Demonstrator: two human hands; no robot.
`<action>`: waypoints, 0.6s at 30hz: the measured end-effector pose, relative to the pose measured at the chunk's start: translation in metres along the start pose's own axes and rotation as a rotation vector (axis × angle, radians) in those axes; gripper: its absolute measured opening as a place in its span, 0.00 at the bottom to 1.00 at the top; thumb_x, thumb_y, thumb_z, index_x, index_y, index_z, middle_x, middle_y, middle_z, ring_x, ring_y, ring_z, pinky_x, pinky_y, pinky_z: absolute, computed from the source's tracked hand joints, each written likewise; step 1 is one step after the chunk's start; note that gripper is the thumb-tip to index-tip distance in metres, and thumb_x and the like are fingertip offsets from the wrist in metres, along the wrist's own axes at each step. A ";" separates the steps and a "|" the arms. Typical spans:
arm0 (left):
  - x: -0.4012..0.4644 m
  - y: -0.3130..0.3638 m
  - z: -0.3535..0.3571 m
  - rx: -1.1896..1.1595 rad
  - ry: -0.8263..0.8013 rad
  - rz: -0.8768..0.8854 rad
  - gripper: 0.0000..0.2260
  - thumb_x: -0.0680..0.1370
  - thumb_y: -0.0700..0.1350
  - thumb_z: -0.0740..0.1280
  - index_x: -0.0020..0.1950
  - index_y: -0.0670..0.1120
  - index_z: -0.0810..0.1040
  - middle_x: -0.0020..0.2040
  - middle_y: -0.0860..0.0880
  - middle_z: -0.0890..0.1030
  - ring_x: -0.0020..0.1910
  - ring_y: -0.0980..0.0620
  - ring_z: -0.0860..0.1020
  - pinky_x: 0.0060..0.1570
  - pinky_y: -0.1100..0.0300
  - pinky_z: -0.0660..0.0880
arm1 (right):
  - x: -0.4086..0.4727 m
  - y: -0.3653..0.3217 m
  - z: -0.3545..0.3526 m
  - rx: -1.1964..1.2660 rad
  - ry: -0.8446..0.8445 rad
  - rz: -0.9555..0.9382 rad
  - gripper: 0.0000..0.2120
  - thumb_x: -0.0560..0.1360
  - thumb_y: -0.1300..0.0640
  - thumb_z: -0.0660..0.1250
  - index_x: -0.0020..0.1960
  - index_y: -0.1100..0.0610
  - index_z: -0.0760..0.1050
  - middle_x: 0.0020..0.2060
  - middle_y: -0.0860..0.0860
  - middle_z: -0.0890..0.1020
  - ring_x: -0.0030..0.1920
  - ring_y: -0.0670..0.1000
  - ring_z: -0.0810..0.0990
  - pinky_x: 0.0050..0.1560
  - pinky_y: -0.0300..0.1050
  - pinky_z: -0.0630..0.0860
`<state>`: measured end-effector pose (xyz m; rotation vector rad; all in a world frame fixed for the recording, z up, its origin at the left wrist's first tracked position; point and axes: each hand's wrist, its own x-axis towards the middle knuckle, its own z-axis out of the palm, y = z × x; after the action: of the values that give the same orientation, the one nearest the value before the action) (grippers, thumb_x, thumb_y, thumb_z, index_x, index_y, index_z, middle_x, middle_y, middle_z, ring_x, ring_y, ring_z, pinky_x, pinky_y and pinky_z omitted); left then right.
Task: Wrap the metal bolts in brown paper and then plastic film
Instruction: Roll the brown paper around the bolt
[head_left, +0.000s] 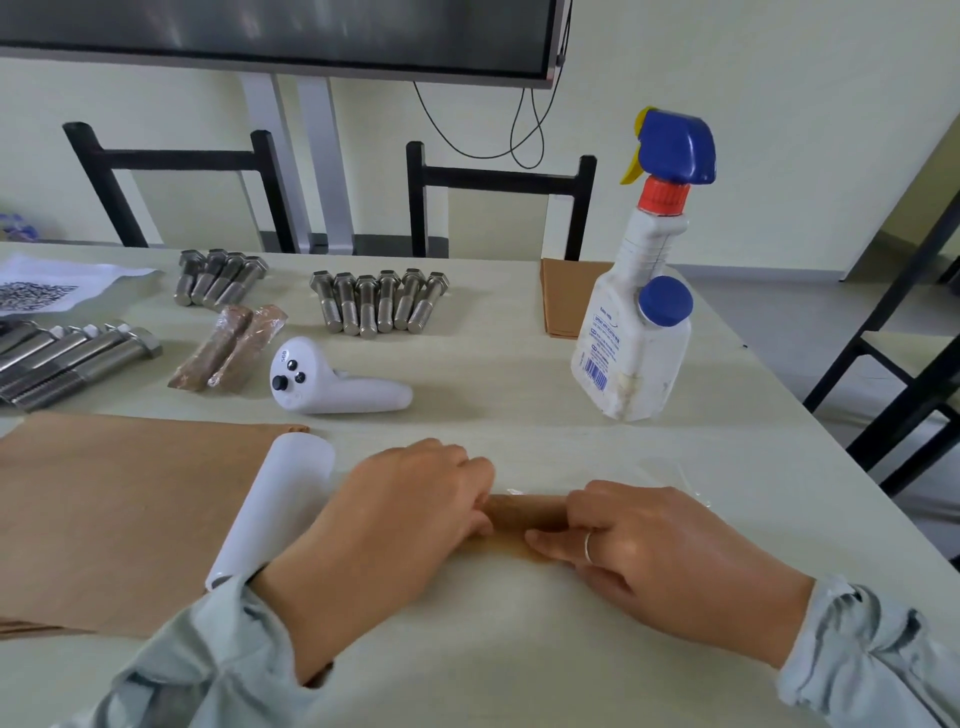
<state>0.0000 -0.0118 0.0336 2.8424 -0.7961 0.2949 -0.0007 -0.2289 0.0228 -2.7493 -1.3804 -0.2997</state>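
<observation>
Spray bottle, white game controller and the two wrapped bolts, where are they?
Spray bottle (631, 353): head view, on its white body, by the label.
White game controller (332, 382): head view, on the middle of its handle.
Wrapped bolts (228, 348): head view, between the two brown rolls' middles.

White controller lies mid-table, spray bottle upright at right, QR-type sheet (prob.) far left.

Lying between left hand and right hand on pale tabletop: brown paper-wrapped bolt. Sitting behind: white handheld controller, six steel bolts; standing right: white spray bottle.
</observation>
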 end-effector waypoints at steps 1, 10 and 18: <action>0.003 0.000 0.001 -0.017 -0.002 -0.014 0.10 0.80 0.58 0.54 0.54 0.55 0.69 0.51 0.56 0.73 0.54 0.57 0.70 0.42 0.65 0.60 | -0.001 0.002 -0.001 0.031 -0.051 0.013 0.13 0.74 0.50 0.62 0.54 0.48 0.82 0.35 0.45 0.77 0.35 0.46 0.77 0.27 0.38 0.72; -0.005 -0.004 0.012 0.025 0.177 0.076 0.08 0.68 0.53 0.66 0.32 0.52 0.81 0.27 0.57 0.76 0.29 0.57 0.76 0.26 0.67 0.71 | 0.034 0.066 -0.003 0.480 -0.073 0.433 0.11 0.76 0.48 0.65 0.57 0.43 0.78 0.51 0.38 0.73 0.53 0.35 0.68 0.55 0.22 0.62; -0.006 -0.007 0.015 0.007 0.204 0.116 0.09 0.62 0.47 0.80 0.33 0.49 0.82 0.28 0.55 0.77 0.28 0.54 0.76 0.26 0.65 0.73 | 0.021 0.065 0.018 0.475 -0.042 0.459 0.07 0.73 0.50 0.69 0.39 0.40 0.74 0.40 0.39 0.75 0.42 0.40 0.74 0.42 0.32 0.69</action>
<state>0.0007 -0.0065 0.0168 2.7193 -0.9174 0.5941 0.0667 -0.2489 0.0119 -2.5605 -0.6688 0.0994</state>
